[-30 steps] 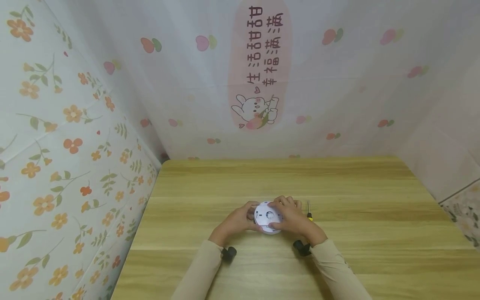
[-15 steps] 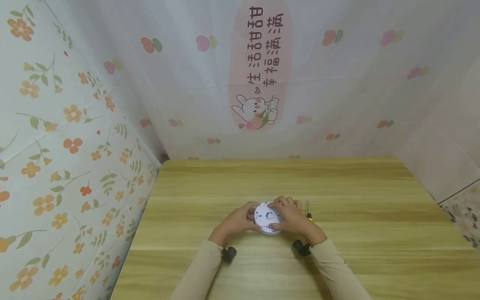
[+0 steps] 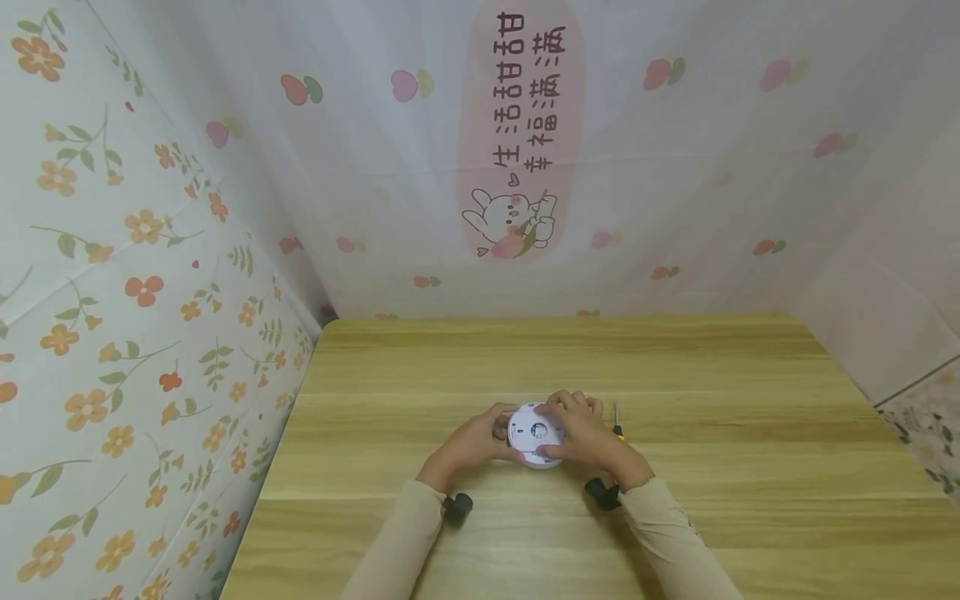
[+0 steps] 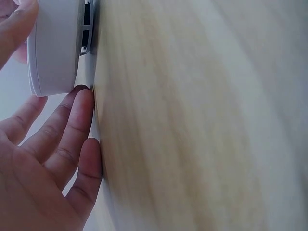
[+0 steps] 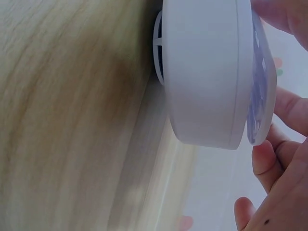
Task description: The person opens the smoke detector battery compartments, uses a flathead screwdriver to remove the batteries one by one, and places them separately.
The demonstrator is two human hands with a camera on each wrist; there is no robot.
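Observation:
A round white smoke detector (image 3: pixel 516 435) rests face down on the table, between my two hands. Its vented face (image 4: pixel 87 29) lies toward the wood. My left hand (image 3: pixel 476 437) grips the body from the left side, thumb at the near edge and fingers round the far side. On top is the white mounting plate (image 5: pixel 261 91), with slots and a central hole. My right hand (image 3: pixel 585 433) holds this plate by its rim, between thumb and fingers. In the right wrist view the plate stands tilted, a gap showing between it and the body (image 5: pixel 207 72).
A screwdriver (image 3: pixel 618 432) with a black and yellow handle lies just right of my right hand, its shaft pointing away. The wooden table (image 3: pixel 420 358) ends at a printed curtain (image 3: pixel 660 200) behind. A floral curtain (image 3: pixel 150 333) hangs along the left side.

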